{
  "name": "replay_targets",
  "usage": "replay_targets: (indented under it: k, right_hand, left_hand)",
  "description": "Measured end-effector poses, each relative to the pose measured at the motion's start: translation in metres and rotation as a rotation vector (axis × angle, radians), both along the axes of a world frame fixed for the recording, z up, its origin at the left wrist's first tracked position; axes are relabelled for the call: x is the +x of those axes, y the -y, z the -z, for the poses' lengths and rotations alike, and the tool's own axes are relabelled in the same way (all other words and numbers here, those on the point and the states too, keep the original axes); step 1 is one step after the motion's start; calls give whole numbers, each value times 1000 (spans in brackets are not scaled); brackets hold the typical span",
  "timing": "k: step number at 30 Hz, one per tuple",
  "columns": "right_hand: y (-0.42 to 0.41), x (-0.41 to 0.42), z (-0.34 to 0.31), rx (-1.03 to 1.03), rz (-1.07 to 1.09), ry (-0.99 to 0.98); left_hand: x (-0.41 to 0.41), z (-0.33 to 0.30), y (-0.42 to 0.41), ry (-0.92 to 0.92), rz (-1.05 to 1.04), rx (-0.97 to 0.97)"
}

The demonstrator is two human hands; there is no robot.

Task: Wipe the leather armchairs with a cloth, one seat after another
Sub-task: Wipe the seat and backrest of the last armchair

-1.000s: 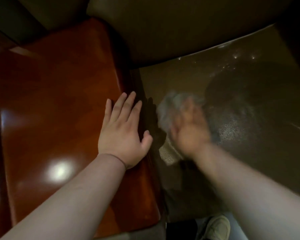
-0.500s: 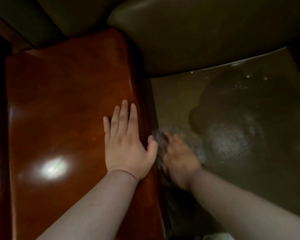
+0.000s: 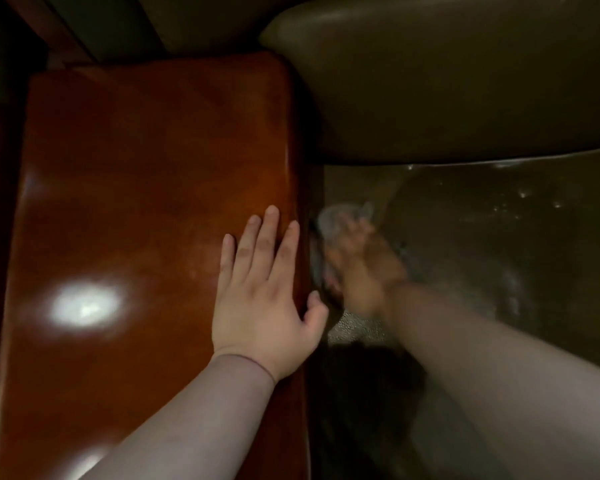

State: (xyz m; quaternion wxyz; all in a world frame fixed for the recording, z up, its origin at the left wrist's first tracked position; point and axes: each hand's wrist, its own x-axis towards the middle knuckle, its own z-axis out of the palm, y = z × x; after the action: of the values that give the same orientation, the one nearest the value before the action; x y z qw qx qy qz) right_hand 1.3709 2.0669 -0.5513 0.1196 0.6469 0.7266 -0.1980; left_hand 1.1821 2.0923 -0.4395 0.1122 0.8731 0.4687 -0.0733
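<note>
Midway through one seat, a person leans over a dark olive leather armchair seat cushion [image 3: 465, 258], the landmark of the frame, and works along its left edge. The right hand [image 3: 364, 268], blurred with motion, presses a pale crumpled cloth [image 3: 343, 220] onto the cushion just beside the seam where it meets the glossy reddish-brown wooden armrest [image 3: 146, 220]. The cloth shows beyond and beside the fingers, but the blur hides whether they curl round it or lie flat on it, so the grip cannot be told. The left hand [image 3: 264, 299] rests flat on the armrest to the left of the cushion, fingers straight and close together, thumb hanging over the edge nearest the seat, holding nothing.

Judging by the sheen and scattered bright specks toward the rear right of the cushion, part of this seat looks already dampened or wiped, though the dim light leaves that uncertain. The padded olive leather backrest [image 3: 447, 81] behind the cushion shows no clear sign either way. Left to do, seemingly: the remainder of this cushion, possibly the backrest, and the other armchairs, none plainly visible.
</note>
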Motion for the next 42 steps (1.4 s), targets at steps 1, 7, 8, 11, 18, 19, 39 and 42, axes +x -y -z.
replay_targets:
  k: [1, 7, 8, 11, 18, 19, 39, 42]
  right_hand:
    - [21, -9, -4, -33, -67, -78]
    - [-39, 27, 9, -16, -226, -68]
    - [-63, 32, 13, 6, -148, -47]
    - [-91, 35, 17, 39, 69, -38]
    - [58, 54, -3, -60, -307, -175]
    - [56, 76, 0, -83, -355, -151]
    - [-20, 124, -2, -64, 61, -61]
    - [-26, 134, 0, -78, 226, -106]
  left_hand:
    - [0, 0, 0, -12, 1, 1]
    - [-3, 8, 0, 154, -32, 111]
    - [-5, 8, 2, 166, -36, 132]
    - [-3, 8, 2, 168, -34, 142]
    - [-2, 4, 4, 102, -29, 121]
    - [-2, 4, 3, 99, -29, 120]
    - [-1, 5, 4, 28, -13, 108]
    - [2, 4, 3, 36, -5, 101]
